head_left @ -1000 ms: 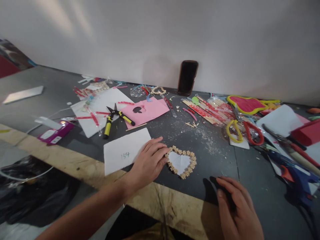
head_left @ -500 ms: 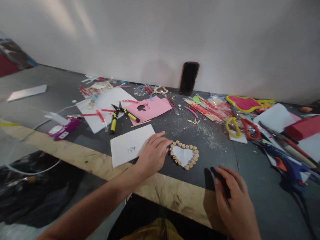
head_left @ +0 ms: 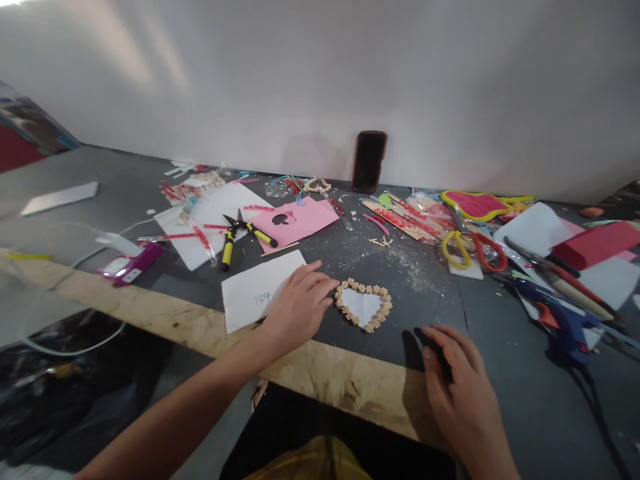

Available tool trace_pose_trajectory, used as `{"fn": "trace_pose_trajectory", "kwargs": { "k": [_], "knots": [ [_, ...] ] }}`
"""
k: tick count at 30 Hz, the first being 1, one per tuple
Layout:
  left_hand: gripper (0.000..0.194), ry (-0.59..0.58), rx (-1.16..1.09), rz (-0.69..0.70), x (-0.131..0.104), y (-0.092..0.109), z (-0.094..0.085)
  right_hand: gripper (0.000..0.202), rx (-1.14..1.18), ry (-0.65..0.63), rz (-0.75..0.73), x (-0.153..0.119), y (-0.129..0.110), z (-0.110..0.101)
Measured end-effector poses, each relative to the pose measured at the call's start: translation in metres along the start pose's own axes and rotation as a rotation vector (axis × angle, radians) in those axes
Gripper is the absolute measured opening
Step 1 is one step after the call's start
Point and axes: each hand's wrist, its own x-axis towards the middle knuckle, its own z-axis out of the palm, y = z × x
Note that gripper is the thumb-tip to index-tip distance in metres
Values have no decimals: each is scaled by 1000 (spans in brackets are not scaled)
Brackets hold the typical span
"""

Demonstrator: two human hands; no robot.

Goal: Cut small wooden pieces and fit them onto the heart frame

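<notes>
Heart-shaped piece [head_left: 361, 307]: flat on the dark tabletop [head_left: 430, 293], near its wooden front edge [head_left: 350, 383], between your two hands. Knobbly tan border round a white center.

Your left hand [head_left: 299, 303]: palm down, fingers extended and unclosed, forefinger at the heart's left rim; contact too fine to tell. Its wrist side overlaps the white card [head_left: 250, 293] marked "154".

Your right hand [head_left: 463, 383]: right of the heart and apart from it, fingers curved, thumb below the forefinger. You have a dark patch between them; cannot tell whether it is something gripped or shadow.

Beyond the card: yellow-and-black pliers [head_left: 240, 237], jaws spread, handles toward you, beside pink paper [head_left: 305, 223] with a dark cutout shape. Purple-and-white box [head_left: 131, 263] farther left.

Behind the heart: small stick bits [head_left: 380, 242], then a phone [head_left: 369, 161] leaning upright on the pale wall [head_left: 250, 87].

Right side: red-printed sticks [head_left: 400, 217], scissors [head_left: 473, 250] with one yellow and one red loop, blue glue gun [head_left: 560, 320].
</notes>
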Motion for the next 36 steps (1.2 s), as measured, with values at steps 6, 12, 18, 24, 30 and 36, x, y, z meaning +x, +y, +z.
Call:
{"fn": "trace_pose_trajectory", "kwargs": {
  "k": [6,12,18,24,30,36],
  "knots": [
    [31,-93,-36,-45,5,3,-3,25,16,-11,1,0,-1,0],
    [37,-128,-45,-103,10,5,6,25,8,-7,-16,1,0,0],
    [28,-67,39,-77,28,-1,7,24,-3,-14,-29,1,-1,-1],
    [25,-55,88,-98,43,-1,11,24,12,-12,-40,0,-1,-2],
    [26,-34,72,-96,39,-6,19,24,-2,-18,-34,1,-3,-3],
    [25,-44,26,-122,39,-8,20,24,5,-26,-23,1,-4,-4]
  ]
}}
